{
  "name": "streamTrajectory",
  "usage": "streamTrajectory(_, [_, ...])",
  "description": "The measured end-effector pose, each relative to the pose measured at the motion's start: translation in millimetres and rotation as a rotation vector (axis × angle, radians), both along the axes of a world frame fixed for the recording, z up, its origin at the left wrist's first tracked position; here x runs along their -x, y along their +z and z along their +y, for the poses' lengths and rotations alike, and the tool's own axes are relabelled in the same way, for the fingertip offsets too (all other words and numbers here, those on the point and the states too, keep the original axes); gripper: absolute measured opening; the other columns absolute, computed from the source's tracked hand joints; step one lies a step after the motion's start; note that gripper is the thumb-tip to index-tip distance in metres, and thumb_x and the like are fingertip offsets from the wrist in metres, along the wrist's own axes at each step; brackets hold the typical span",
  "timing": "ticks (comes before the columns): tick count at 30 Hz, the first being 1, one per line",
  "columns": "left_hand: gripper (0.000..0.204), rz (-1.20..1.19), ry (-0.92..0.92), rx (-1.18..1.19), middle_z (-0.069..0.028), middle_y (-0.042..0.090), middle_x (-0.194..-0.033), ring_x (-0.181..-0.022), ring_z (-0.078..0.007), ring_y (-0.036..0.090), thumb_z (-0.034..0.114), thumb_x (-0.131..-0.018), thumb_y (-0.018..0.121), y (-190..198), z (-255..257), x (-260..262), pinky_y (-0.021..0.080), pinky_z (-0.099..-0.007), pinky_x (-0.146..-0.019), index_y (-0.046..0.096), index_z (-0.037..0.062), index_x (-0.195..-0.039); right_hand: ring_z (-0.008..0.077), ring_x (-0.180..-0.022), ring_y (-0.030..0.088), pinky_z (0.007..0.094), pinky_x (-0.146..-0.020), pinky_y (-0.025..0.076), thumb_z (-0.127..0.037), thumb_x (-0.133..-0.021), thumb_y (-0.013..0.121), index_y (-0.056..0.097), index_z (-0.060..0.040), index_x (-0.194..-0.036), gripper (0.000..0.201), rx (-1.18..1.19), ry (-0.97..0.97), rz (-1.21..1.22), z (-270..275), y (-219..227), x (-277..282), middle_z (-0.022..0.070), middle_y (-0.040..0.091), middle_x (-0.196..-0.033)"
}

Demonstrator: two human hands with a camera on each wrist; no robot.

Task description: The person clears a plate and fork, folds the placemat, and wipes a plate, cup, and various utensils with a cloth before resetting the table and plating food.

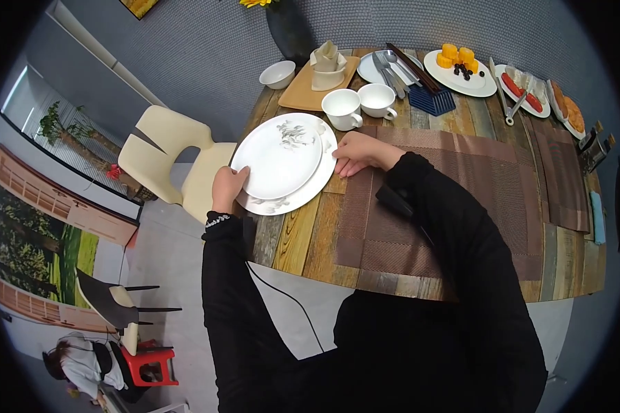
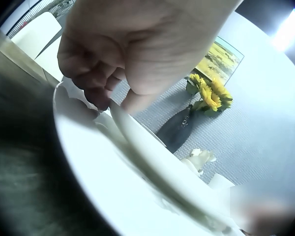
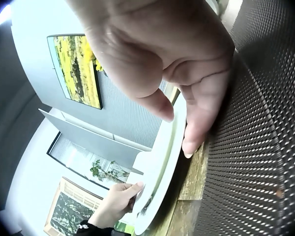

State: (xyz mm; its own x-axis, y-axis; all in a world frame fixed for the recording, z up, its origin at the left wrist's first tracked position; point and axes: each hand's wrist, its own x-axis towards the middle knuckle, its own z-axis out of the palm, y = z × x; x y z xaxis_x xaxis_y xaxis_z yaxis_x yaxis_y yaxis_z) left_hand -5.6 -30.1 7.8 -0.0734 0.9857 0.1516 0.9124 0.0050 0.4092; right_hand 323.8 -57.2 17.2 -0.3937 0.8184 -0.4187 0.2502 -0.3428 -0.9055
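Two white plates with grey leaf prints lie stacked at the table's left end, the smaller plate [image 1: 282, 160] on the larger plate [image 1: 303, 199]. My left hand [image 1: 229, 188] pinches the smaller plate's left edge; in the left wrist view that hand [image 2: 123, 54] holds the rim between thumb and fingers, the rim slightly raised over the larger plate [image 2: 83, 152]. At the right edge of the stack is my right hand [image 1: 365, 153], thumb and fingers around the larger plate's rim. The right wrist view shows the right hand [image 3: 162, 64] with thumb and fingertips at that rim.
Behind the plates stand two white cups [image 1: 342, 109], a tan tray [image 1: 303, 89] with a folded napkin, and a small bowl [image 1: 277, 74]. Brown placemats [image 1: 461, 199] cover the right side. Food plates and cutlery line the back. A cream chair [image 1: 165, 131] stands left; a person sits far behind.
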Motion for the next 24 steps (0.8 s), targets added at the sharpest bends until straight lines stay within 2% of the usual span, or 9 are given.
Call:
streamTrajectory(8, [0.041, -0.111, -0.012, -0.002, -0.0186, 0.055, -0.058, -0.054, -0.0284, 0.056, 0.033, -0.068, 0.067, -16.5, 12.1, 11.1, 0.042, -0.0375, -0.052, 0.054, -0.0055, -0.063, 0.0156, -0.053, 0.061, 0.0181, -0.041, 0.044, -0.010, -0.081, 0.053, 0.052, 0.0072, -0.082, 0.017, -0.032, -0.062, 0.056, 14.8, -21.2, 7.3, 0.0162, 0.062, -0.067])
streamTrajectory(10, [0.031, -0.288, -0.017, 0.001, -0.0074, 0.051, -0.054, -0.040, -0.0140, 0.046, 0.022, -0.074, 0.064, -18.5, 13.1, 13.3, 0.034, -0.0306, -0.036, 0.051, -0.0033, -0.062, 0.0164, -0.056, 0.062, 0.0178, -0.041, 0.046, -0.009, -0.081, 0.054, 0.051, 0.0094, -0.084, 0.019, 0.020, -0.096, 0.132, 15.0, -24.3, 6.7, 0.0173, 0.062, -0.070])
streamTrajectory(11, [0.031, -0.289, -0.015, 0.000, -0.0074, 0.051, -0.054, -0.040, -0.0140, 0.046, 0.022, -0.074, 0.064, -17.7, 13.0, 14.1, 0.034, -0.0306, -0.036, 0.051, -0.0033, -0.062, 0.0164, -0.056, 0.062, 0.0178, -0.041, 0.046, -0.009, -0.081, 0.054, 0.051, 0.0094, -0.084, 0.019, 0.020, -0.094, 0.132, 10.7, -18.8, 9.0, 0.0173, 0.062, -0.070])
streamTrajectory(13, [0.025, -0.397, 0.005, 0.078, -0.0066, 0.051, -0.055, -0.039, -0.0139, 0.046, 0.018, -0.076, 0.062, -15.2, 12.3, 16.4, 0.033, -0.0283, -0.033, 0.053, -0.0016, -0.065, 0.0165, -0.056, 0.062, 0.0180, -0.043, 0.048, -0.009, -0.081, 0.054, 0.050, 0.0117, -0.088, 0.022, 0.140, -0.257, 0.194, 1.3, -7.7, 14.7, 0.0177, 0.062, -0.074])
streamTrajectory(14, [0.025, -0.396, 0.007, 0.077, -0.0066, 0.051, -0.055, -0.039, -0.0139, 0.046, 0.018, -0.076, 0.062, -8.8, 6.9, 13.2, 0.033, -0.0283, -0.033, 0.053, -0.0016, -0.065, 0.0165, -0.056, 0.062, 0.0180, -0.043, 0.048, -0.009, -0.081, 0.054, 0.050, 0.0117, -0.088, 0.022, 0.140, -0.255, 0.195, 0.3, -10.2, 15.6, 0.0177, 0.062, -0.074])
streamTrajectory(16, [0.018, -0.677, 0.084, 0.235, -0.0064, 0.053, -0.057, -0.041, -0.0145, 0.048, 0.015, -0.078, 0.058, 8.8, -8.4, 2.4, 0.036, -0.0275, -0.035, 0.054, -0.0015, -0.071, 0.0230, -0.065, 0.064, 0.0219, -0.047, 0.052, -0.005, -0.080, 0.054, 0.047, 0.0161, -0.093, 0.026, 0.126, -0.185, 0.275, 0.6, -18.4, 16.3, 0.0192, 0.060, -0.078])
streamTrajectory(19, [0.014, -0.814, 0.063, 0.312, -0.0058, 0.056, -0.063, -0.047, -0.0148, 0.052, 0.013, -0.080, 0.054, 11.6, -12.4, 6.4, 0.040, -0.0269, -0.040, 0.056, -0.0012, -0.079, 0.0226, -0.063, 0.064, 0.0222, -0.047, 0.052, -0.005, -0.079, 0.055, 0.047, 0.0141, -0.096, 0.027, 0.096, -0.142, 0.307, -2.8, -21.8, 15.4, 0.0193, 0.060, -0.078])
streamTrajectory(23, [0.014, -0.852, 0.086, 0.320, -0.0053, 0.058, -0.069, -0.054, -0.0151, 0.055, 0.012, -0.081, 0.052, 10.7, -13.8, 12.3, 0.043, -0.0273, -0.046, 0.056, -0.0008, -0.085, 0.0217, -0.062, 0.063, 0.0231, -0.047, 0.052, -0.004, -0.079, 0.055, 0.046, 0.0130, -0.098, 0.027, 0.078, -0.141, 0.329, -13.9, -16.6, 14.9, 0.0197, 0.060, -0.077])
streamTrajectory(24, [0.013, -0.869, 0.100, 0.295, -0.0059, 0.058, -0.071, -0.056, -0.0155, 0.056, 0.011, -0.081, 0.052, 8.4, -13.4, 13.8, 0.045, -0.0277, -0.048, 0.056, -0.0010, -0.086, 0.0180, -0.059, 0.062, 0.0214, -0.047, 0.051, -0.006, -0.080, 0.054, 0.047, 0.0114, -0.099, 0.026, 0.074, -0.127, 0.294, -17.4, -14.7, 14.2, 0.0166, 0.060, -0.077])
